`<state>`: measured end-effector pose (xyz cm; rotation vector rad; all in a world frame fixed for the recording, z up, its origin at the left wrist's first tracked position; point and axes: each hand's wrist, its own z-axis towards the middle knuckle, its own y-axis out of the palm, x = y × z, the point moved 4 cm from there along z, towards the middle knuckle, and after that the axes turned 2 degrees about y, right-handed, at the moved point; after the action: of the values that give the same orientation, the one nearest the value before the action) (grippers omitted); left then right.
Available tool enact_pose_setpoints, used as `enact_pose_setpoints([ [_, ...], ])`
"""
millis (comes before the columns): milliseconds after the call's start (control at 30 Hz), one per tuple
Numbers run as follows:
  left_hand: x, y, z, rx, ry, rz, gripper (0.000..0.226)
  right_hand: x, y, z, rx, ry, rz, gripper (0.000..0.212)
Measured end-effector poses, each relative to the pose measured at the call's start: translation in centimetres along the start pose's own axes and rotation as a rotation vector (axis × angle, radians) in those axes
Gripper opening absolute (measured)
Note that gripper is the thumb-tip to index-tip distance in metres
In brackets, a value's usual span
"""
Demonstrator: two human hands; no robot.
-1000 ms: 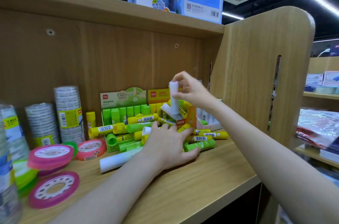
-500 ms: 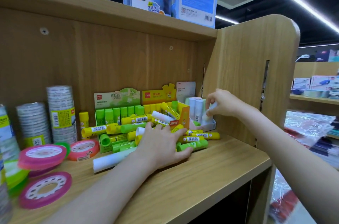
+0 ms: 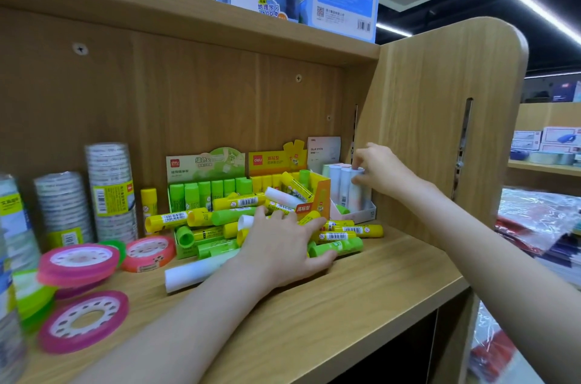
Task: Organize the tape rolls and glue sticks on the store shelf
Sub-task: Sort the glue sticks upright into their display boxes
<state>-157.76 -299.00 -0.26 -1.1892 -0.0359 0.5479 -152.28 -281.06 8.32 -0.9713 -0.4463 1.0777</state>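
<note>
Her right hand (image 3: 379, 171) pinches a white glue stick (image 3: 356, 187) into its box (image 3: 366, 214), sorting by colour; the left hand (image 3: 283, 247) lies flat, fingers spread, steadying the loose pile (image 3: 239, 217)

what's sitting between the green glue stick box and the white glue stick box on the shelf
In the head view, the yellow display box of glue sticks stands between the green box and white box.
</note>
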Motion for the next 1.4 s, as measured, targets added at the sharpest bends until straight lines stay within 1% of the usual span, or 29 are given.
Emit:
enact_pose_setpoints([
  [100,0.0,0.1,0.0,-0.017,-0.002,-0.006,0.076,-0.4,0.3,0.1,0.019,-0.031,-0.053,0.019],
  [267,0.0,0.0,-0.4,-0.010,-0.002,-0.013,0.079,0.5,0.8,-0.4,0.056,0.035,-0.085,0.019],
  [367,-0.1,-0.1,-0.3,0.010,0.003,-0.015,0.089,0.7,0.7,-1.2,0.049,0.035,-0.096,0.030],
  [433,-0.1,-0.1,-0.3,0.011,0.001,-0.005,0.095,0.5,0.5,-2.3,0.153,0.020,-0.027,0.035],
  [467,-0.1,-0.1,-0.3,0.010,-0.001,-0.005,0.094,0.1,0.5,-2.8,0.199,0.005,0.040,0.033],
  [500,-0.1,-0.1,-0.3,0.006,-0.003,-0.010,0.092,-0.2,0.8,-3.3,0.198,-0.006,0.101,0.029],
  [567,-0.1,-0.1,-0.3,-0.005,-0.003,-0.016,0.088,-0.7,2.1,-3.8,0.064,0.012,0.130,0.023],
  [633,-0.1,-0.2,-0.3,-0.008,-0.004,0.003,0.086,-1.1,3.5,-3.9,-0.071,0.056,0.044,0.027],
  [700,-0.1,-0.1,-0.3,-0.009,-0.001,-0.002,0.076,-1.2,4.6,-3.9,-0.141,0.085,0.035,0.032],
  [767,-0.1,0.0,-0.3,-0.011,0.000,-0.013,0.076,-1.2,5.1,-3.8,-0.116,0.122,0.120,0.027],
  [867,-0.1,0.1,-0.1,0.006,0.005,-0.016,0.085,-0.6,4.3,-3.7,0.005,0.204,0.292,0.010],
  [933,-0.2,0.1,-0.1,0.018,0.009,-0.014,0.094,-0.3,3.5,-3.6,0.066,0.236,0.344,0.009],
  [1000,-0.3,0.2,-0.1,0.026,0.009,-0.017,0.096,-0.2,2.8,-3.5,0.119,0.252,0.363,0.008],
  [1067,-0.3,0.2,-0.1,0.034,0.005,-0.017,0.096,-0.2,1.8,-3.5,0.227,0.251,0.441,0.010],
  [1167,-0.3,0.2,-0.1,0.039,0.000,-0.018,0.096,-0.2,-0.7,-4.2,0.420,0.200,0.569,0.012],
  [1233,-0.3,0.1,-0.1,0.044,-0.002,-0.013,0.097,0.3,-2.0,-4.9,0.479,0.185,0.628,0.010],
  [1267,-0.3,0.1,-0.1,0.046,-0.004,-0.010,0.097,0.7,-2.1,-5.1,0.469,0.198,0.677,0.008],
  [1300,-0.2,0.0,-0.1,0.050,-0.005,-0.008,0.098,1.2,-1.9,-5.4,0.426,0.220,0.739,0.006],
  [1400,-0.2,-0.1,-0.2,0.058,-0.012,-0.004,0.102,1.8,0.3,-5.9,0.230,0.293,0.912,0.013],
])
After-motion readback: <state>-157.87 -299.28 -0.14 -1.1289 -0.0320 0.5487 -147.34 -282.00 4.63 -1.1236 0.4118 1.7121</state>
